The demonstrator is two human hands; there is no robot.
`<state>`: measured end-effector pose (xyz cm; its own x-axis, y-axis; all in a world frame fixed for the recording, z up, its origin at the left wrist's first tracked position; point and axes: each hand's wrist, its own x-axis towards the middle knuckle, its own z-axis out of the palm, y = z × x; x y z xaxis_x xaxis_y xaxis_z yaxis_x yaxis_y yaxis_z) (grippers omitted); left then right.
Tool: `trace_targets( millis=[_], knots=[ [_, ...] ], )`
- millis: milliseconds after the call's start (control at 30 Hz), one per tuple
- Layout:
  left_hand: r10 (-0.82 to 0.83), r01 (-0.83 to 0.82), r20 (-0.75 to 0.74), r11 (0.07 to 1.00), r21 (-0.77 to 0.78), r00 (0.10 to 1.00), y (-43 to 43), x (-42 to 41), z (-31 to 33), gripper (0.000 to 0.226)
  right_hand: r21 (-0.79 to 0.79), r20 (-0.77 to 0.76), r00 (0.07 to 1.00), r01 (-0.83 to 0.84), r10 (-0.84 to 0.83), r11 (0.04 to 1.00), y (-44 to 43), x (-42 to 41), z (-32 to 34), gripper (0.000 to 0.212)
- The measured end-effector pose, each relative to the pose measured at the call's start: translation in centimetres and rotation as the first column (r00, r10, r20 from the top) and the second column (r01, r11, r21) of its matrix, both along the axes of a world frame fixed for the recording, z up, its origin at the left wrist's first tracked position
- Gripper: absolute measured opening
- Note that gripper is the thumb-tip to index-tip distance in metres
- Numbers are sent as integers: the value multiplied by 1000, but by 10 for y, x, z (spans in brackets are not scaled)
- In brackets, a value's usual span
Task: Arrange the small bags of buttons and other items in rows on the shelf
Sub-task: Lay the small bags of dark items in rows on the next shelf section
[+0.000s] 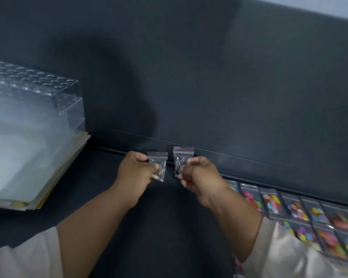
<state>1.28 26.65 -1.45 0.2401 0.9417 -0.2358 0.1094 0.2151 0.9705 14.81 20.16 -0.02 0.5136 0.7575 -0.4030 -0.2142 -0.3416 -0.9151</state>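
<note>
Above the middle of the matte dark grey shelf [100,187], the left hand [136,173] pinches a small crinkled clear zip bag of tiny beige pieces [160,164], and the right hand [199,175] pinches a second clear zip bag [178,157] whose contents I cannot make out. Both bags stand long-axis upright, zip strips pointing far, just apart. On the near right lie rows of glossy flat bags of bright round buttons [301,213]; on the left sits a clear plastic box with a hole-patterned top [38,85].
</note>
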Motion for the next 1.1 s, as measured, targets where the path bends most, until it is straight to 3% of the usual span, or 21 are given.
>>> trace_targets(
  millis=[67, 167, 300, 433, 700, 833, 933, 1100],
  knots=[
    [-44, 60, 128, 991, -120, 991, -10, 8, 10, 21, -2, -132, 991, -7, 7, 1000, -19, 4, 9, 30],
    [-94, 130, 181, 972, -195, 979, -27, 24, 20, 16, 39, -223, 975, 9, 0, 999, -49, 10, 18, 45],
    [-214, 259, 200, 938, -232, 956, -59, 46, 32, 16, 66, -296, 955, 37, -16, 997, -89, 17, 28, 19],
    [-345, 392, 227, 895, -214, 911, -93, 64, 44, 12, 86, -251, 962, 127, -102, 988, -130, 29, 32, 12],
    [-565, 572, 101, 817, -74, 819, -189, 101, 56, 13, 168, -121, 977, 195, -176, 966, -240, 59, 44, 10],
    [-609, 609, 5, 793, 13, 793, -260, 128, 61, 19, 164, -65, 972, 235, -228, 958, -319, 86, 48, 25],
    [-686, 688, -43, 723, 63, 726, -325, 149, 68, 16, 170, -52, 967, 256, -251, 952, -386, 104, 55, 28],
    [-814, 815, -47, 575, 75, 579, -428, 182, 72, 19, 200, -9, 942, 330, -335, 923, -494, 129, 60, 6]
  ],
)
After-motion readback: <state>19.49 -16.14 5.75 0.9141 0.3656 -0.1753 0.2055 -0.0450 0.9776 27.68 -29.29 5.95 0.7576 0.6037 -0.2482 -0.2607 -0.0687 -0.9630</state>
